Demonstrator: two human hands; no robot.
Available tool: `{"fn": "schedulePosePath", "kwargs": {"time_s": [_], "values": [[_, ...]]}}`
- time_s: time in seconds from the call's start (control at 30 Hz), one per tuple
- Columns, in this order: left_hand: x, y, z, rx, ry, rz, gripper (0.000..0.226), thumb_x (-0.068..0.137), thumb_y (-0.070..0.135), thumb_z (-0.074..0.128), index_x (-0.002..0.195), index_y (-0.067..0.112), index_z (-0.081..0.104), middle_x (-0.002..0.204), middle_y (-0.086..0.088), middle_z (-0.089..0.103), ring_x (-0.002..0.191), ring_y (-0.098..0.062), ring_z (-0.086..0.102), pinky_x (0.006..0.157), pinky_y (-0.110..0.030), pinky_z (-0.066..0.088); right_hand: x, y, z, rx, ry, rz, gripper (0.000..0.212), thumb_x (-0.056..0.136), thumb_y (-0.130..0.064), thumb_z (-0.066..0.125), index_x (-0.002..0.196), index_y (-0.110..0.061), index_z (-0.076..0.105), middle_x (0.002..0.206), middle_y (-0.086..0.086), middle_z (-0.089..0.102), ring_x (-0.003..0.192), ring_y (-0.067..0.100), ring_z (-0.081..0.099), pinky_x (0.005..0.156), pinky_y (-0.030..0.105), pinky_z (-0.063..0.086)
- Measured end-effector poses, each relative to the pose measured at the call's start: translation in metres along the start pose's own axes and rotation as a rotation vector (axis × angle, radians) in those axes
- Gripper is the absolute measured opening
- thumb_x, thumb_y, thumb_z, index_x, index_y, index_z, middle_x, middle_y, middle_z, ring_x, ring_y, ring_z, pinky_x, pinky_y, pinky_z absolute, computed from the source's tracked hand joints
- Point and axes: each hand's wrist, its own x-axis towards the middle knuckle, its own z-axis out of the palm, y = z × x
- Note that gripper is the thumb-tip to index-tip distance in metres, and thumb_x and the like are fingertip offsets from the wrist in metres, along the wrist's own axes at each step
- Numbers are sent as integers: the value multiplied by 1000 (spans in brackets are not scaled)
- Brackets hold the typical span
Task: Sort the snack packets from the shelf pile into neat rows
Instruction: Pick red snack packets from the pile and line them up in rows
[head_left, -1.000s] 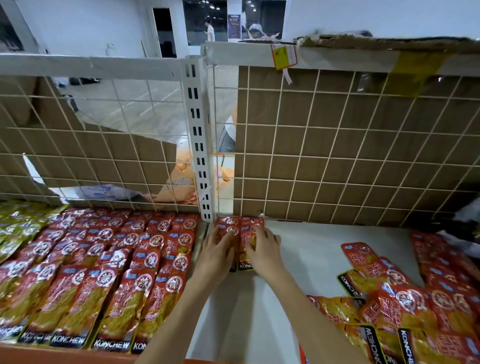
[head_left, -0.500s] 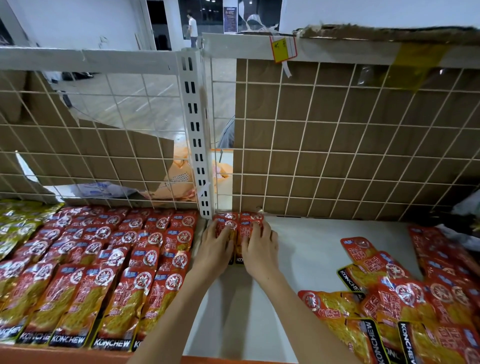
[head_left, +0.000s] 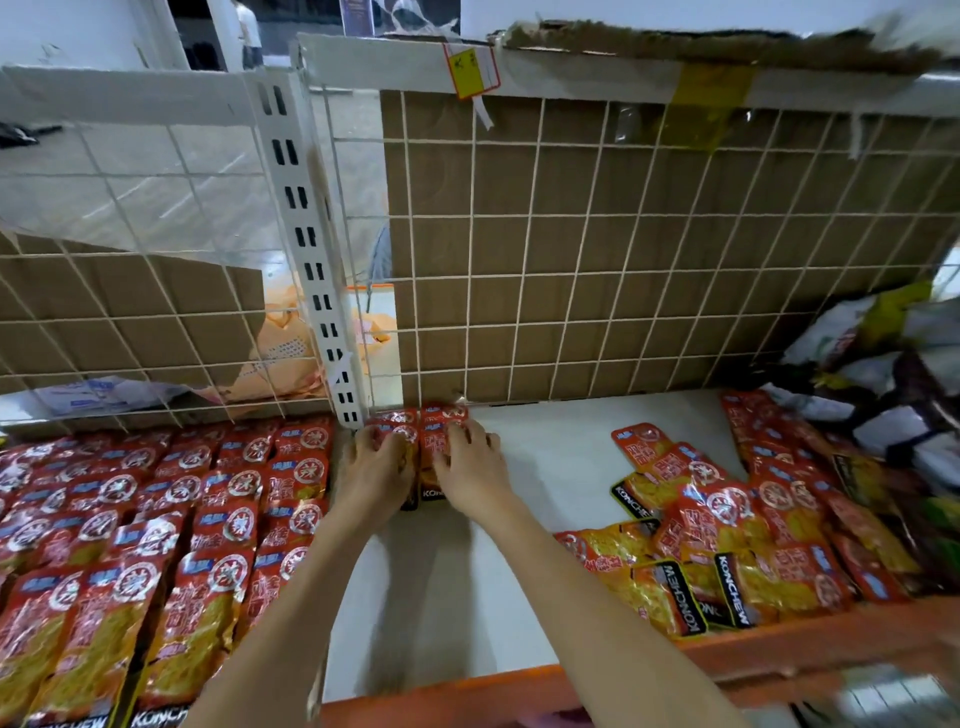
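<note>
Left hand: the left hand (head_left: 375, 469) lay palm down on the left of 2 red foil snack packets (head_left: 435, 437) at the back of the white shelf board (head_left: 540, 467), fingers spread and slightly bent over the foil, pressing it rather than clenching.
Right hand: the right hand (head_left: 474, 465) lay beside it on the right packet, fingers likewise spread and pressing down; no pinch was visible.
Packets under the hands: the 2 sat side by side, their top edges against the white wire grid back panel (head_left: 571, 260), the left 1 just beside the foot of the white slotted steel upright (head_left: 317, 280).
Sorted rows: overlapping rows of red and yellow KONCHEW packets (head_left: 171, 530) filled the bay left of the upright, reaching the front edge.
Loose pile: a jumbled heap of the same red and yellow packets (head_left: 727, 530) lay on the right of the board, well apart from the hands, some reaching the orange front lip (head_left: 779, 654).
Open room: bare white board ran between the hands and the heap, and from the wrists forward to the lip.
Far right edge: mixed dark and white bags (head_left: 883, 374) were stacked against the grid; detail blurred.
Backing: brown cardboard sheet (head_left: 675, 218) stood behind the grid.
</note>
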Motion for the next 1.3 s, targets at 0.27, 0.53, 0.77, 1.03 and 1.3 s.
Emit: {"fn": "schedulePosePath", "kwargs": {"time_s": [0.27,0.53,0.77,1.03,1.3], "values": [[-9,64,6,-29,6,327,44,92,30,53,133,16,48,138,-11,43,128,-29,37,104,-33,27,-63,55,-64,111,181,13,40,96,-20,47,135,-11,46,137,8,48,127,26,38,106,33,28],[-27,173,58,-169,-327,610,37,93,25,54,126,9,55,123,-12,55,114,-26,51,93,-28,37,-155,149,-128,18,359,485,41,96,-33,52,129,-9,49,127,11,50,124,28,38,102,34,30],[-23,229,93,32,-344,504,31,88,21,48,113,3,54,120,-18,52,112,-35,45,97,-41,38,-160,164,-135,-130,228,605,80,80,-67,55,132,-8,40,135,12,41,127,31,33,101,42,36],[-18,247,99,25,-365,338,46,89,24,54,129,1,46,131,-20,45,118,-35,45,98,-41,40,-142,169,-138,-77,163,661,91,74,-55,72,135,-2,32,139,16,40,130,35,35,106,45,33],[-22,263,103,-219,-350,366,14,79,10,57,67,9,52,78,-12,60,86,-34,62,62,-32,42,-139,190,-148,198,310,678,74,75,-41,75,130,-5,43,125,14,54,115,32,52,97,42,44]]}}
